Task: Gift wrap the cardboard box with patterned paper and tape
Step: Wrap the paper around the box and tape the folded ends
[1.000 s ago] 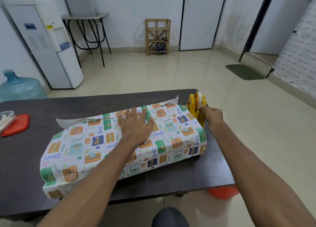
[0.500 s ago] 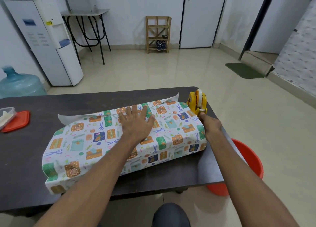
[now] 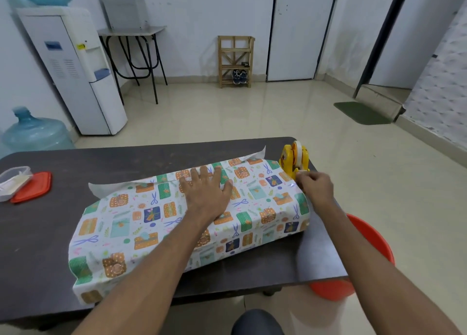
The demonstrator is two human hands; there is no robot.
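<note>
The box, covered in patterned paper (image 3: 131,223) printed with gifts and scissors, lies across the dark table (image 3: 45,233). My left hand (image 3: 206,192) presses flat on the paper's overlapping seam along the far top edge. A white paper flap (image 3: 255,155) sticks out behind the box. A yellow tape dispenser (image 3: 294,160) stands at the box's far right corner. My right hand (image 3: 316,187) pinches the clear tape end just in front of the dispenser.
A clear container (image 3: 12,182) and its red lid (image 3: 32,187) sit at the table's left. A red bucket (image 3: 371,248) stands on the floor by the right table edge. A water dispenser (image 3: 75,74) and a water jug (image 3: 35,132) stand at the left.
My right hand moved from the dispenser's front towards me, drawing the tape end out a little. My left hand stayed pressed on the seam. The view shifted slightly.
</note>
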